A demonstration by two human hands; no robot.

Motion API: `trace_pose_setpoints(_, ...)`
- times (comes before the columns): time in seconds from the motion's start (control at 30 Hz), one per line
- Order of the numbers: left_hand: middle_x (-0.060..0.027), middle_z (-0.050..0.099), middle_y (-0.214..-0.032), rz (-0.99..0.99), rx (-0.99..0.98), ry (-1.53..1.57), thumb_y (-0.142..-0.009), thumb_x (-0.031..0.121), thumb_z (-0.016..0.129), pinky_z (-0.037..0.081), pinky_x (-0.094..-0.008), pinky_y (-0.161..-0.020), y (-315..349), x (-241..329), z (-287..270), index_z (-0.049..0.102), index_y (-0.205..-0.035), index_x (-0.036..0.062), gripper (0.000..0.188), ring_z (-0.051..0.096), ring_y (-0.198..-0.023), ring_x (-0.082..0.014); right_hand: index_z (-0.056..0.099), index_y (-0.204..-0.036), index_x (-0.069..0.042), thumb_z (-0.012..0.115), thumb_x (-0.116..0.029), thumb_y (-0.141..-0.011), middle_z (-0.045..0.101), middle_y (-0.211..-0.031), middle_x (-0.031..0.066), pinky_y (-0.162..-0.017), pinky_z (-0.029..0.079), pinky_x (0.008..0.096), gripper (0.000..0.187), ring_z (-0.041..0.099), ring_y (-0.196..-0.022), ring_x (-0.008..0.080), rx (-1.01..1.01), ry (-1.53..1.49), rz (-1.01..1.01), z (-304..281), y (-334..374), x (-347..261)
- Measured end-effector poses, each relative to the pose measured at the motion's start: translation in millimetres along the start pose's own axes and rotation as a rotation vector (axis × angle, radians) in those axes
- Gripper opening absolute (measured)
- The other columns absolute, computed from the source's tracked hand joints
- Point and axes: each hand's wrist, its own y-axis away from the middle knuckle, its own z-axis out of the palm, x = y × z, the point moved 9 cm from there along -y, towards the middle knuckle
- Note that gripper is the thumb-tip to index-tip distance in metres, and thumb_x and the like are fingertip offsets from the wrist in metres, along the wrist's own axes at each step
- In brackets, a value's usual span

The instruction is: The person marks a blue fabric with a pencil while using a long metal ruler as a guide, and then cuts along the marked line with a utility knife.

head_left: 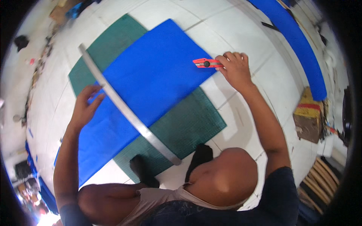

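A red utility knife is gripped in my right hand, its tip pointing left, over the right corner of a blue sheet. My left hand is beside a long metal straightedge, thumb and fingers apart. Its fingertips reach the bar's left edge; whether they touch it I cannot tell. The straightedge lies slantwise across the blue sheet, from far left to near my feet. Beneath the sheet is a green cutting mat, showing at the far left and near right.
My feet in dark socks are at the mat's near edge, on white floor tiles. A long blue roll lies at the right, close to a worn cardboard box. Brown tubes are stacked at the lower right.
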Motion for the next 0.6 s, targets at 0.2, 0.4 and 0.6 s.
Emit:
trace_pose_setpoints(0.2, -0.0116, 0.064, -0.121, 0.055, -0.149, 0.354, -0.093, 0.021, 0.064, 0.049, -0.0313, -0.088, -17, 124, 8, 0.054, -0.132, 0.0059, 0.043, 0.062, -0.102, -0.0178, 0.068, -0.107, -0.024, 0.064, -0.022, -0.084, 0.062, -0.107, -0.0021, -0.104, 0.036, 0.0466, 0.024, 0.055, -0.111, 0.0178, 0.506, -0.179, -0.814, -115, -45, -188)
trace_pose_setpoints(0.4, -0.0084, 0.064, -0.096, -0.24, 0.26, 0.896, -0.1, 0.04, 0.05, 0.046, -0.0269, -0.059, -17, 96, -51, 0.055, -0.126, 0.0052, 0.043, 0.061, -0.069, -0.0136, 0.067, -0.111, -0.017, 0.069, -0.027, -0.085, 0.066, -0.108, 0.0086, -0.09, 0.049, 0.0444, 0.028, 0.063, -0.103, 0.0285, 0.719, -0.742, -0.481, -192, -97, -229)
trace_pose_setpoints(0.6, -0.0077, 0.059, -0.098, 0.083, 0.489, 1.513, -0.106, 0.036, 0.038, 0.047, -0.0344, -0.07, -5, 97, -83, 0.053, -0.126, 0.0033, 0.041, 0.058, -0.084, -0.0188, 0.06, -0.114, -0.006, 0.078, -0.036, -0.082, 0.064, -0.102, 0.0162, -0.077, 0.052, 0.0394, 0.047, 0.064, -0.087, 0.0289, 0.292, -1.222, -0.414, -172, -125, -301)
